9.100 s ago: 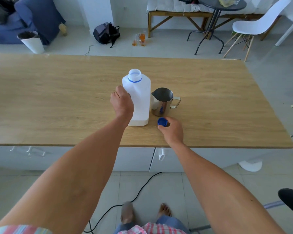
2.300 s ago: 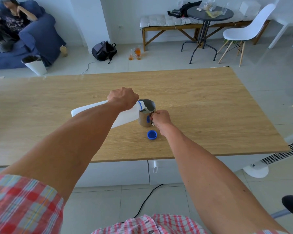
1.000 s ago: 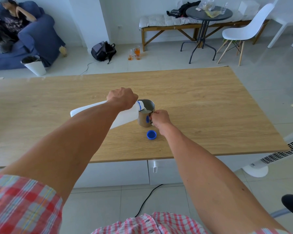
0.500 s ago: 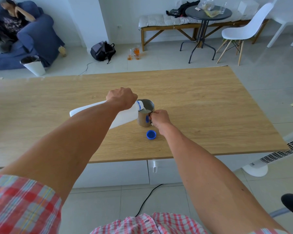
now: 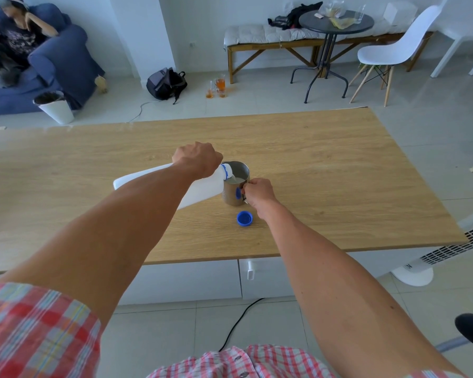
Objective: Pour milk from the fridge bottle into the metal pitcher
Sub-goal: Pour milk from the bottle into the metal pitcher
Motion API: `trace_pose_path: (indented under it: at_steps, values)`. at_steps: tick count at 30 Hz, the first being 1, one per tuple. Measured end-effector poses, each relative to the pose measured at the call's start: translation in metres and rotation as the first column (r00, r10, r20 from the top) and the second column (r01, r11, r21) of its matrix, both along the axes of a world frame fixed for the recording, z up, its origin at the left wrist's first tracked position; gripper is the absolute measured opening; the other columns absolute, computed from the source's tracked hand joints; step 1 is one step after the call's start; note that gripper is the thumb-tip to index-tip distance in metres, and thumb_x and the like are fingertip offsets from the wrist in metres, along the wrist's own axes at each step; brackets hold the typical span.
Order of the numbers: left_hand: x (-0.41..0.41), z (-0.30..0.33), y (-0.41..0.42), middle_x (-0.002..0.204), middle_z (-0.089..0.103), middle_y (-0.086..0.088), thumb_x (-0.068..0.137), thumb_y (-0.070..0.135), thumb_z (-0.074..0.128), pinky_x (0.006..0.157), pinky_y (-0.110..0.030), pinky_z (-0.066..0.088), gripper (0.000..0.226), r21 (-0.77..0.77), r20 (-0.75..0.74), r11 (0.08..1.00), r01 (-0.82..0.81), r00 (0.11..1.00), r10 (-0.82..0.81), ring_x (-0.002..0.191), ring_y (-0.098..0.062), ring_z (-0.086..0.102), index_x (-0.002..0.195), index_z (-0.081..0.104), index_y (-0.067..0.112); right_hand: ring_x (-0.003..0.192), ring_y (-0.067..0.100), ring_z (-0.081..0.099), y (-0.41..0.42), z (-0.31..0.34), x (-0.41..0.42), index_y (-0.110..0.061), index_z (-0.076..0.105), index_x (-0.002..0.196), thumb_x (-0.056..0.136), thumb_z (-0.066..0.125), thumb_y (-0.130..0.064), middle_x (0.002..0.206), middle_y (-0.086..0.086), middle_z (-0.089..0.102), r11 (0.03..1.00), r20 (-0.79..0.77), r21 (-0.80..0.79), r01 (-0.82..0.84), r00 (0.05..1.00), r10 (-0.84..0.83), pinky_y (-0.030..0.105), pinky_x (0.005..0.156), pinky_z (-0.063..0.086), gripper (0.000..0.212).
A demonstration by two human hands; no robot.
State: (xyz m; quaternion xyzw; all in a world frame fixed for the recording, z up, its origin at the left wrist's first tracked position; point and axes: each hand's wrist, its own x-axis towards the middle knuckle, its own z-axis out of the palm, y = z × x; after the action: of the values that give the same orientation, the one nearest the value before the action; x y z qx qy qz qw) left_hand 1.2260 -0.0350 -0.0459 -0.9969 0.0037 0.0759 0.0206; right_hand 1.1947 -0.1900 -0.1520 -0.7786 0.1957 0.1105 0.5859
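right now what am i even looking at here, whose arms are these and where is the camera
No machine here: these are a person's two bare arms. The single picture comes from a wide-angle camera worn on that person's head, looking forward and down, which is why the arms seem to stretch out from the bottom edge.

The left hand grips a white plastic milk bottle, tipped nearly flat so its blue-ringed neck sits over the rim of a metal pitcher. Milk is visible inside the pitcher. The right hand holds the pitcher at its handle side, steadying it.

Both stand on a wooden table. The bottle's blue cap lies loose on the table, just in front of the pitcher. Behind is a room with chairs, a bench and a sofa.
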Motion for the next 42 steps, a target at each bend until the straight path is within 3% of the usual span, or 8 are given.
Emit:
trace_pose_path:
  at_steps: [13, 26, 30, 42]
  values:
    - [0.0003, 0.0002, 0.0005, 0.079, 0.059, -0.007, 0.099, 0.03, 0.039, 0.065, -0.036, 0.04, 0.033, -0.018, 0.001, 1.0, -0.01, 1.0, 0.01, 0.064, -0.022, 0.051, 0.077, 0.056, 0.013, 0.064, 0.017, 0.046, -0.0002, -0.0003, 0.0004, -0.007, 0.065, 0.085, 0.094, 0.047, -0.003, 0.08, 0.009, 0.059, 1.0, -0.007, 0.008, -0.001, 1.0, 0.001, 0.029, 0.059, 0.039, 0.021]
    - [0.0014, -0.0011, 0.0021, 0.082, 0.06, -0.008, 0.099, 0.032, 0.039, 0.068, -0.036, 0.043, 0.032, -0.02, -0.008, 1.0, -0.016, 1.0, 0.015, 0.074, -0.027, 0.058, 0.078, 0.055, 0.014, 0.064, 0.016, 0.046, 0.0006, 0.0004, 0.0005, -0.008, 0.065, 0.084, 0.095, 0.047, -0.003, 0.077, 0.007, 0.059, 1.0, -0.009, 0.017, -0.005, 1.0, 0.005, 0.029, 0.059, 0.038, 0.022]
    - [0.0017, -0.0005, 0.0021, 0.082, 0.06, -0.008, 0.099, 0.031, 0.039, 0.066, -0.036, 0.041, 0.032, -0.022, -0.011, 1.0, -0.019, 1.0, 0.019, 0.068, -0.024, 0.053, 0.078, 0.055, 0.014, 0.065, 0.018, 0.047, 0.0018, 0.0003, 0.0004, -0.008, 0.066, 0.085, 0.095, 0.048, -0.004, 0.077, 0.008, 0.059, 1.0, -0.011, 0.019, -0.003, 1.0, 0.003, 0.03, 0.059, 0.038, 0.021]
    - [0.0024, 0.0007, 0.0019, 0.082, 0.059, -0.007, 0.1, 0.032, 0.038, 0.071, -0.038, 0.045, 0.032, -0.017, -0.014, 1.0, -0.016, 1.0, 0.016, 0.071, -0.025, 0.055, 0.077, 0.053, 0.015, 0.065, 0.016, 0.049, 0.0017, 0.0028, -0.0006, -0.006, 0.068, 0.088, 0.096, 0.049, -0.005, 0.078, 0.007, 0.06, 1.0, -0.016, 0.014, 0.005, 1.0, -0.005, 0.028, 0.058, 0.039, 0.021]
